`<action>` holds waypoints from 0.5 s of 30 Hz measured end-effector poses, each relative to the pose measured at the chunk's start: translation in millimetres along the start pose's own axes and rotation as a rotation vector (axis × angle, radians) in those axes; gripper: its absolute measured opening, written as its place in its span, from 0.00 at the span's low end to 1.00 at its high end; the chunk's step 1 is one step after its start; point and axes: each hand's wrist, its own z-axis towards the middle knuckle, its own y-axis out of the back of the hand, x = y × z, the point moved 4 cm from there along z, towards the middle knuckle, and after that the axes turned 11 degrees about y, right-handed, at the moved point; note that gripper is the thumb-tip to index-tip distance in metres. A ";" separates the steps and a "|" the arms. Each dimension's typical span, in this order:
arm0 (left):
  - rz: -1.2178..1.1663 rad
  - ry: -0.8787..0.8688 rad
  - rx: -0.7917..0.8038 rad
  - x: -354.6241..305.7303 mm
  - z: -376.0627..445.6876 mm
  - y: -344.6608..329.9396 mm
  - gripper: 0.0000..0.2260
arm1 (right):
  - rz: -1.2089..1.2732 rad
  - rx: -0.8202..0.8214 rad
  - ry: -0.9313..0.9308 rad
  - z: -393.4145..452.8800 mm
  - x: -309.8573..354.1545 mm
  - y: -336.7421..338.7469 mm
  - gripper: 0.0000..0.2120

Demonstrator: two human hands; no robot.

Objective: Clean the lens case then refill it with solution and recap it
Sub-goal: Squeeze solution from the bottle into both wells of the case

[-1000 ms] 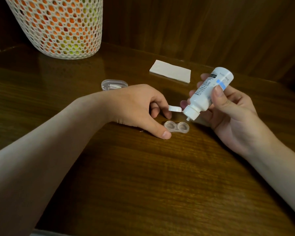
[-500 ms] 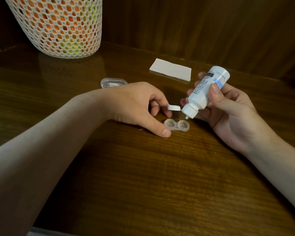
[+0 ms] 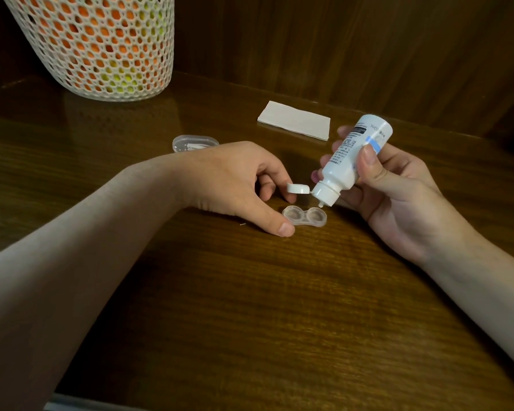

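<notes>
1. A dark wooden table point(image 3: 250, 307) meets wood panelling; left to right across it stand a mesh basket point(image 3: 95, 46), a clear lid point(image 3: 195, 143) and a folded paper point(image 3: 294, 120).
2. The left hand point(image 3: 232, 185) rests palm down, thumb at the open lens case point(image 3: 304, 216), fingers loosely curled; whether they touch the bottle's flip cap point(image 3: 298, 188) is unclear.
3. The right hand point(image 3: 398, 191) clamps the solution bottle point(image 3: 352, 161), tilted nozzle-down just above the case's right well.

White bottle point(image 3: 350, 158), brown wood-grain table point(image 3: 250, 307)
</notes>
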 end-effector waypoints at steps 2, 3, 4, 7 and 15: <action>0.002 -0.001 -0.005 -0.1 0.0 -0.2 0.18 | -0.001 0.002 0.008 0.0 -0.3 -0.1 0.26; 0.000 -0.001 -0.006 -0.3 0.0 -0.3 0.18 | -0.002 0.001 0.011 0.0 -0.5 -0.1 0.25; -0.003 -0.001 -0.006 -0.3 0.0 -0.3 0.17 | -0.004 0.001 0.012 0.0 -0.8 0.0 0.25; -0.003 -0.002 -0.006 -0.3 0.0 0.0 0.17 | -0.007 0.000 0.010 0.3 -0.9 0.5 0.26; 0.000 -0.001 -0.004 -0.2 0.5 0.3 0.16 | 0.007 -0.001 0.002 0.7 0.2 3.0 0.25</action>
